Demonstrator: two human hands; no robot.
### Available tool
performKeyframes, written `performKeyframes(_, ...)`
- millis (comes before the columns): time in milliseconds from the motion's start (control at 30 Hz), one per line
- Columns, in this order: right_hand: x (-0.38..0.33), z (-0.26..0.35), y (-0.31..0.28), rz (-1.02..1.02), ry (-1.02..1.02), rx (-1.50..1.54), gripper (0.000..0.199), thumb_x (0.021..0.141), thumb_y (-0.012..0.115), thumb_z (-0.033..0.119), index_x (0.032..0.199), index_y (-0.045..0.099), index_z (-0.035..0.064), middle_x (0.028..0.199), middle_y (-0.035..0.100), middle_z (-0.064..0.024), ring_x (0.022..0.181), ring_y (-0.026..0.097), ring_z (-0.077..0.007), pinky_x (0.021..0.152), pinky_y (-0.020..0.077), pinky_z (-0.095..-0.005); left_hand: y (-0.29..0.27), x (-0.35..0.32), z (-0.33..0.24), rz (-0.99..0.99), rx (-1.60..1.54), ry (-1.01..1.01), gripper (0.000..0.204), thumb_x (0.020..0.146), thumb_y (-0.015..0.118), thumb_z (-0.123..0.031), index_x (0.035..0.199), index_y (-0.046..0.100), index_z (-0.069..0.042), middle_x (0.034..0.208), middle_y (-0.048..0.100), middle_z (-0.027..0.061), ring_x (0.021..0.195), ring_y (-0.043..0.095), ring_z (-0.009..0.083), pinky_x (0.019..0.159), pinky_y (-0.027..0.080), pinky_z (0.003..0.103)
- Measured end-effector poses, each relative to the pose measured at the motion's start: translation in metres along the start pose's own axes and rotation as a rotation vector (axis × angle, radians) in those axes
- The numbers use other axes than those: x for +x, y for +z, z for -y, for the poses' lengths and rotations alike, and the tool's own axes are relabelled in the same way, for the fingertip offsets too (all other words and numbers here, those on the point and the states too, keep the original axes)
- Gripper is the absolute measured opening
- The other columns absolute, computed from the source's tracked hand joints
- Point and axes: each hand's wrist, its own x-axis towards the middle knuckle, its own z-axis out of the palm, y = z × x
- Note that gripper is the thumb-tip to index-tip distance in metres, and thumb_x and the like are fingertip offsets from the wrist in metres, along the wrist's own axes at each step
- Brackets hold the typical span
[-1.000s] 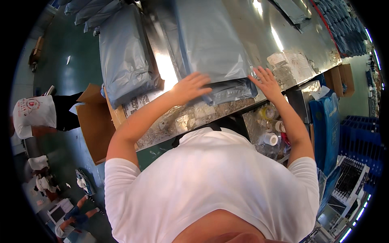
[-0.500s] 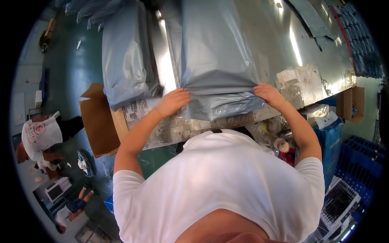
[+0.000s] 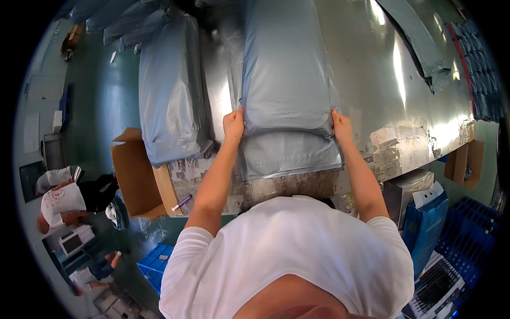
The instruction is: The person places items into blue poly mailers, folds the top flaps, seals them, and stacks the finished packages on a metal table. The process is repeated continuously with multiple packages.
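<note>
Before me on the metal-topped table lies a long grey plastic mailing bag (image 3: pixel 287 69), bulky with contents I cannot see. Its near end is folded across, and a flatter flap (image 3: pixel 292 154) of the same film spreads toward me. My left hand (image 3: pixel 234 126) is closed on the bag's left edge, at the fold. Opposite it, my right hand (image 3: pixel 341 126) grips the right edge, fingers curled round the film. Another filled grey mailing bag (image 3: pixel 172 95) rests just to the left, apart from my hand.
Left of the table stands an open cardboard box (image 3: pixel 135 181); a purple marker (image 3: pixel 182 202) lies by the near edge. Flat grey bags (image 3: pixel 417 45) lie at the far right. A blue bag (image 3: pixel 425 223) and blue crates (image 3: pixel 473 228) stand below right. Other people (image 3: pixel 64 202) are at the left.
The gathered fold at the near end now lies flatter and straighter. Both hands have turned to point away from me, drawing in along the bag's edges. My view has shifted slightly.
</note>
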Motion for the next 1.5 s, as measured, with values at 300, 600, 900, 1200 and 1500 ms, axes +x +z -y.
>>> performKeyframes(300, 0.05, 0.033, 0.019, 0.014, 0.048, 0.451, 0.041, 0.087, 0.046, 0.03, 0.117, 0.045, 0.0018, 0.111, 0.053, -0.0112, 0.09, 0.052, -0.0195, 0.079, 0.0417, -0.0309, 0.02, 0.045, 0.001, -0.018, -0.074, 0.231, 0.033, 0.083, 0.05, -0.026, 0.106, 0.053, -0.002, 0.106, 0.055, 0.0155, 0.088, 0.056, 0.0245, 0.079, 0.043, 0.032)
performKeyframes(600, 0.001, 0.152, -0.012, 0.519, 0.228, 1.186, 0.06, 0.081, 0.048, 0.036, 0.129, 0.033, 0.0029, 0.118, 0.049, -0.0176, 0.099, 0.055, -0.028, 0.088, 0.0441, -0.0359, -0.058, -0.012, -0.173, 0.522, -0.711, -0.234, 0.063, 0.079, 0.054, -0.021, 0.134, 0.025, -0.008, 0.108, 0.052, 0.0134, 0.098, 0.054, 0.0232, 0.081, 0.047, 0.032)
performKeyframes(900, -0.147, 0.228, 0.069, 0.57, -0.041, 1.036, 0.082, 0.072, 0.053, 0.01, 0.139, 0.006, 0.0061, 0.13, 0.033, -0.0151, 0.116, 0.039, -0.0247, 0.095, 0.0346, -0.0358, -0.229, -0.14, -0.097, 0.076, -0.8, 0.199, 0.071, 0.071, 0.056, -0.015, 0.133, 0.025, 0.001, 0.12, 0.046, 0.0171, 0.106, 0.049, 0.0246, 0.087, 0.042, 0.033)
performKeyframes(1200, -0.123, 0.272, 0.261, 0.589, -0.266, 0.74, 0.061, 0.088, 0.042, 0.031, 0.134, 0.021, -0.0034, 0.138, 0.026, -0.0185, 0.129, 0.023, -0.0267, 0.105, 0.0159, -0.0304, -0.358, -0.054, -0.002, -0.42, -0.096, 0.059, 0.047, 0.075, 0.056, -0.017, 0.115, 0.045, 0.003, 0.107, 0.053, 0.0156, 0.098, 0.052, 0.0298, 0.085, 0.042, 0.037)
performKeyframes(1500, -0.134, 0.079, 0.12, 0.479, -0.276, 0.224, 0.032, 0.082, 0.054, 0.013, 0.112, 0.052, 0.0031, 0.112, 0.053, -0.011, 0.102, 0.051, -0.0206, 0.083, 0.0434, -0.0305, -0.032, -0.108, -0.098, 0.1, 0.612, 0.936, 0.051, 0.077, 0.054, -0.023, 0.124, 0.042, -0.007, 0.134, 0.031, 0.0195, 0.126, 0.025, 0.0356, 0.101, 0.017, 0.054)
